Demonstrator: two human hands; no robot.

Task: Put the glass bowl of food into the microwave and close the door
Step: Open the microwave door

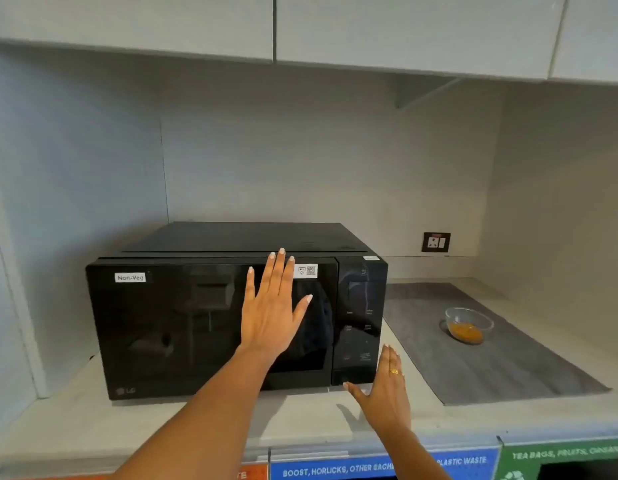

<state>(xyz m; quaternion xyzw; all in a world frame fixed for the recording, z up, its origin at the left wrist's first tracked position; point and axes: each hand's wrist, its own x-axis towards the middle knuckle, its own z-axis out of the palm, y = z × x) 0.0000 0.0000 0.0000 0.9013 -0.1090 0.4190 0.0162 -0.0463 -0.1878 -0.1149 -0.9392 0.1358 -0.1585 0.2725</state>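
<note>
A black microwave [182, 327] stands on the counter with its door shut and a "Non-Veg" label at the upper left. My left hand [272, 306] lies flat against the door glass, fingers spread. Down at the microwave's lower right corner, my right hand [383, 386] is open with its thumb near the bottom of the control panel [359, 317]. To the right, a glass bowl [468, 323] with orange food stands on a grey mat [508, 368], apart from both hands.
The pale counter [300, 420] runs under wall cabinets [404, 29]. A wall socket [435, 242] sits behind the mat. Coloured waste-bin labels [369, 467] line the counter's front edge. A side wall [560, 202] closes the right end.
</note>
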